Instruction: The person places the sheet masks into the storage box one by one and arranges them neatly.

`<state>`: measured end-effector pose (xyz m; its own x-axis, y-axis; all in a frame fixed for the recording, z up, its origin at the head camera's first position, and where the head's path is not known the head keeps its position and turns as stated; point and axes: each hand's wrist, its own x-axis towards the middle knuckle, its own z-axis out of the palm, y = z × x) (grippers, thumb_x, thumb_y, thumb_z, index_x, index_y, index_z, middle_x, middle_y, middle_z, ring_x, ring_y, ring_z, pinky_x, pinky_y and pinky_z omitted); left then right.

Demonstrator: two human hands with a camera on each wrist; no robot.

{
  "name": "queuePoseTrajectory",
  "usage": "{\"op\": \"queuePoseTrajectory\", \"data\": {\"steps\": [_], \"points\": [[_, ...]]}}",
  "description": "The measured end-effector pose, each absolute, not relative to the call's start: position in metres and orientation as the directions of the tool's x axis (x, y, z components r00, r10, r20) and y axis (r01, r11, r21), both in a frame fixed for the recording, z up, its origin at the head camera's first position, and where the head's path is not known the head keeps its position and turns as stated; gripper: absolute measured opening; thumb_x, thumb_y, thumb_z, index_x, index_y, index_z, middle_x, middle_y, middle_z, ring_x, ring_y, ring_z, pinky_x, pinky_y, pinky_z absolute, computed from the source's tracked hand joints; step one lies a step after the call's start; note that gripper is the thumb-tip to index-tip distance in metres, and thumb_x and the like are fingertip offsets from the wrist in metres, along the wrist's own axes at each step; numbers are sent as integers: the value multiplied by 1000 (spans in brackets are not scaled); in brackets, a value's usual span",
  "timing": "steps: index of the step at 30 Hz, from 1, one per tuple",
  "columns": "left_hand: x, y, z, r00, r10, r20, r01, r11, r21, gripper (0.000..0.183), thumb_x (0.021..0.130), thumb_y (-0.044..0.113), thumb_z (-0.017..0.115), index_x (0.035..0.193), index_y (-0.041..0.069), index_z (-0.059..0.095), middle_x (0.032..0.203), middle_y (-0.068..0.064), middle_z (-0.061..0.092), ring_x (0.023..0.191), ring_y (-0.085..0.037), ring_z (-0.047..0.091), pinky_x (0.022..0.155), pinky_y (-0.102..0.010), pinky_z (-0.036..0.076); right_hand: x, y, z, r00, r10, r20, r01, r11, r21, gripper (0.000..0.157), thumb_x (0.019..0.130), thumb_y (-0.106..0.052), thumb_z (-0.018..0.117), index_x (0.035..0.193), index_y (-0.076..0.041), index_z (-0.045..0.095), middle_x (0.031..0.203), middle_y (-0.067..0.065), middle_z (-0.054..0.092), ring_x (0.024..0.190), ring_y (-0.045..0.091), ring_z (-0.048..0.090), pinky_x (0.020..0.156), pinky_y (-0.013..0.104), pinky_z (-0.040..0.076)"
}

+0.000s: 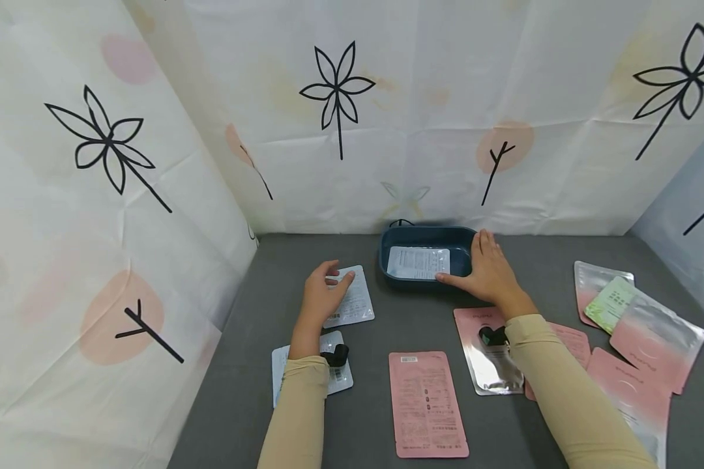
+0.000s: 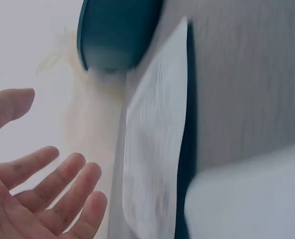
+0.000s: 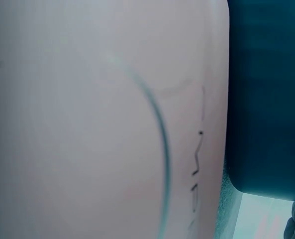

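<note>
The fingers of the left hand (image 1: 322,296) were loosely bent and spread, with the thumb held off and nothing between them. They hovered beside a white printed sachet (image 1: 354,299) that lay on the grey desk (image 1: 369,417). The right hand (image 1: 489,277) had its fingers straight and close together against the right end of a dark blue plastic tray (image 1: 410,284), its thumb reaching to the front rim. Inside the tray, one printed silver-white packet (image 1: 418,262) lay flat.

Under the left wrist were two more pale packets (image 1: 340,378). Beneath the right forearm lay a pink-and-silver foil pouch (image 1: 495,374), partly covered, with a pink pouch (image 1: 572,342) next to it. Another pink printed pouch (image 1: 428,404) lay alone between the arms. Farther right, pink-silver pouches (image 1: 651,345) overlapped a green packet (image 1: 613,303). Behind the tray hung a pale cloth (image 1: 305,202) with black flower outlines.
</note>
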<state>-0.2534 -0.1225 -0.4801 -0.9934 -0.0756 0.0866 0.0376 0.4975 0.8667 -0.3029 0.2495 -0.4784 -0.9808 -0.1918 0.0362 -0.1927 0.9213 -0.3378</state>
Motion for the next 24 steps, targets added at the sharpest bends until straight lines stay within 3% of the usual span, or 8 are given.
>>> {"op": "queuePoseTrajectory", "data": {"steps": [4,10,18,24], "points": [[-253,-142,-484,-984,-165,71,-37,572,819,61,101,38,71,148,1,59,126,-24,65,110,-36,64,94,-53,56,-302,248,-477,-980,-194,33,-194,923,-333,141,85,-86,61,165,12,-1,174,35,-3,163,51,-3,132,65,5],[-250,-155,-490,-976,-219,-1,-151,668,729,68,100,42,70,150,-2,54,134,-27,61,123,-40,64,99,-55,56,-301,247,-475,-982,-188,30,-187,920,-345,141,84,-85,63,165,13,1,174,34,-2,164,50,-4,132,65,5],[-251,-144,-492,-981,-196,-1,-146,730,668,77,93,41,79,152,-1,52,141,-30,59,129,-47,60,104,-60,54,-300,246,-474,-982,-186,29,-185,922,-341,140,85,-85,63,165,13,2,174,35,-2,164,50,-3,132,64,5],[-249,-137,-495,-978,-208,29,-136,731,669,79,86,24,88,152,1,53,142,-31,57,132,-51,56,105,-62,52,-298,246,-472,-981,-190,24,-187,923,-337,139,86,-84,61,164,13,0,174,35,-3,163,51,-4,132,65,5]]}}
